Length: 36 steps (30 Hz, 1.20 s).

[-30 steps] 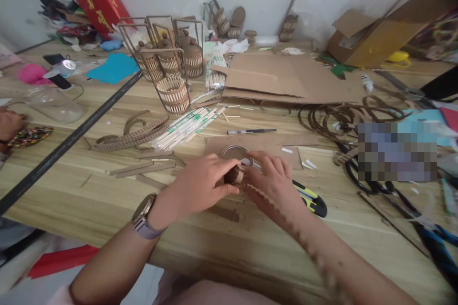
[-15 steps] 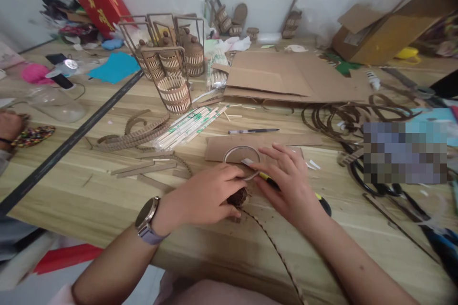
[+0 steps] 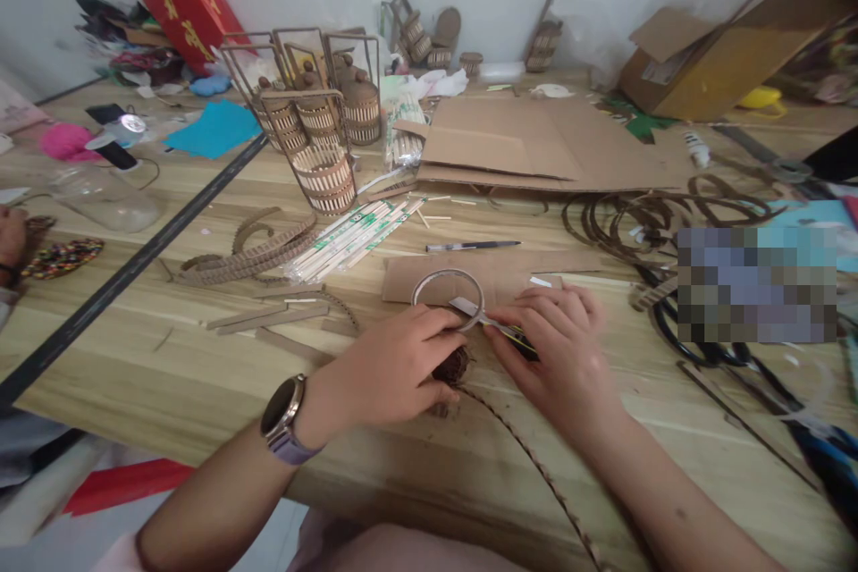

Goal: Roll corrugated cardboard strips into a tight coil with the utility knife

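Note:
My left hand, with a watch on its wrist, is closed around the lower edge of a thin cardboard ring. Under its fingers sits a small dark brown bundle, from which a twisted cord runs down to the front edge. My right hand is closed on a black and yellow utility knife. The knife's blade lies by the ring's lower right side. A flat cardboard strip is behind the ring.
A pen, wrapped sticks and corrugated strips lie beyond my hands. Small stick baskets stand at the back left, near cardboard sheets. Black scissors and coiled strips lie right. Another person's hand is far left.
My right hand has closed around the knife and lifted it from the table, its fingers more curled than before. The ring has shifted slightly left and tilted up.

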### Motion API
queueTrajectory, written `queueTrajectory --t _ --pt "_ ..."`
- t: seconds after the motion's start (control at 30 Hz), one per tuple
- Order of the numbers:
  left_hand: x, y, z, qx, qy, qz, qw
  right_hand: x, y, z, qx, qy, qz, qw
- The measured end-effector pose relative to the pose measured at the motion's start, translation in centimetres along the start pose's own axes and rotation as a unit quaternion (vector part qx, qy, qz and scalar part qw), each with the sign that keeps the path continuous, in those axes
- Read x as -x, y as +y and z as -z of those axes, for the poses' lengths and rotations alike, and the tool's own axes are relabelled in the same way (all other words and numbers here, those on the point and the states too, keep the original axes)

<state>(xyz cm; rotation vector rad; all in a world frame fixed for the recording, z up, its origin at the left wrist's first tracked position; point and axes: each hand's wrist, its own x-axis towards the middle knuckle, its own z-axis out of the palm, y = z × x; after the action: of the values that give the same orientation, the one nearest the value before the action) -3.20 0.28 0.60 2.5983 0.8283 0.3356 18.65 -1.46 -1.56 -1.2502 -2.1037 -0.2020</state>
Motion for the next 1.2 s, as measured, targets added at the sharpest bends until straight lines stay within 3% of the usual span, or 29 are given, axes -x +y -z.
queueTrajectory --t 0.43,0.67,0.87,0.97,1.03,1.1,1.2 --pt "-0.5 1.4 -0.5 -0.042 -0.006 0.017 0.999 0.1 -0.9 -0.2 0.052 -0.037 -0.035 0.997" --pt "-0.4 1.9 -1.0 0.002 0.032 0.029 0.999 0.3 -0.6 -0.5 -0.01 -0.003 -0.115 0.993" --pt "-0.2 2.3 -1.1 0.045 0.096 0.006 0.994 0.0 0.0 -0.5 -0.165 0.033 -0.184 0.968" --pt "0.1 2.0 -1.1 0.062 0.11 0.015 0.992 -0.1 2.1 -0.4 -0.227 0.096 -0.281 0.927" --pt "0.2 1.6 -1.1 0.075 0.11 0.03 0.991 -0.3 3.4 -0.4 -0.301 0.164 -0.374 0.862" --pt "0.2 1.1 -1.0 0.085 0.108 0.042 0.99 -0.5 3.7 -0.3 -0.401 0.168 -0.416 0.798" --pt "0.1 0.6 -1.0 0.08 0.127 0.07 0.986 -0.6 2.4 -0.1 -0.514 0.13 -0.414 0.74"
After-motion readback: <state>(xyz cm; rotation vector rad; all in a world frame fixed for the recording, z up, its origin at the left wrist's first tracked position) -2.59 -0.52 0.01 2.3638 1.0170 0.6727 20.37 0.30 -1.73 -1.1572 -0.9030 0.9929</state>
